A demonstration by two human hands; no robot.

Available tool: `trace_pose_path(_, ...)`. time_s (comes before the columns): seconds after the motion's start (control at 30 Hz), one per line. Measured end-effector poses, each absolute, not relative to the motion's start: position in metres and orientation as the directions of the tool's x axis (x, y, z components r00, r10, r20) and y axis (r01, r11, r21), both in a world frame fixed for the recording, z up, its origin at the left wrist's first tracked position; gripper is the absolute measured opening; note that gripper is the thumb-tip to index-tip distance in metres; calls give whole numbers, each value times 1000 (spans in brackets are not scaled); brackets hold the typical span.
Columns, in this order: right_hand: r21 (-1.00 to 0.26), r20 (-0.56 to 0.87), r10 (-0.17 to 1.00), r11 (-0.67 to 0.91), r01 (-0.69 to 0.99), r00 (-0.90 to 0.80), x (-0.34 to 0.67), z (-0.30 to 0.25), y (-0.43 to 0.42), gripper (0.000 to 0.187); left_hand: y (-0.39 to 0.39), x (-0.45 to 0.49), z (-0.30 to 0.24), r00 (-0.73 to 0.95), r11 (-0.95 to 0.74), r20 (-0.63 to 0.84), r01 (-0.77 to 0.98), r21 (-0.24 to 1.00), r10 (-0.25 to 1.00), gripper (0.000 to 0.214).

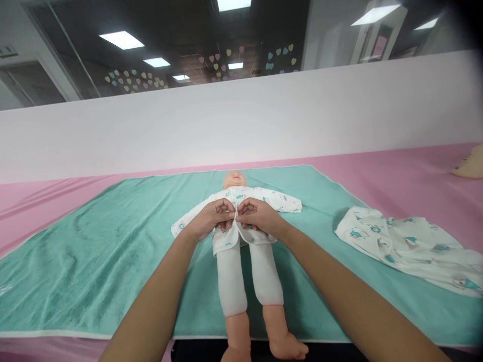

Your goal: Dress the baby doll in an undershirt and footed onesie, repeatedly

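A baby doll (236, 321) lies on its back, head at the far end and feet toward me. It wears a white printed baby jacket (279, 200) with sleeves spread to both sides. Its upper legs look white and its lower legs are bare. My left hand (219, 215) pinches one front edge of the jacket at the doll's middle. Across from it, my right hand (253, 213) pinches the other edge, and the two hands nearly touch. Below them the jacket's hem parts slightly. Any fastener between my fingertips is hidden.
Under the doll is a green blanket (94, 251) with a pale border, over a pink surface (396, 176). White printed baby pants (411, 244), or a similar garment, lie to the right. A beige object (470, 163) sits at the far right edge. Behind stands a white low wall (188, 130).
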State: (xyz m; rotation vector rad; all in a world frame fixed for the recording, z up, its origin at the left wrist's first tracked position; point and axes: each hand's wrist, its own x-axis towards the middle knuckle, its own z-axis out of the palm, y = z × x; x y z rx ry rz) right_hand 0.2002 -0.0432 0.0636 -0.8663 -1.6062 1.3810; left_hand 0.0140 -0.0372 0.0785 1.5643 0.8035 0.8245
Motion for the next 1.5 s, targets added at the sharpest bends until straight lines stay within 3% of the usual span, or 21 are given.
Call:
trace_pose_path(0.4, -987, 127, 917, 156, 46, -377, 198, 60, -42, 28, -37, 17, 79, 456, -138, 49, 163, 977, 889, 22)
trace_pose_path(0.67, -968, 217, 918, 247, 52, -331, 193, 59, -48, 26, -41, 19, 85, 411, -124, 6, 260, 958, 912, 25)
trace_pose_path(1.5, -924, 260, 902, 336, 181, -345, 193, 62, -55, 30, -44, 19, 87, 466, -151, 48, 185, 971, 883, 22)
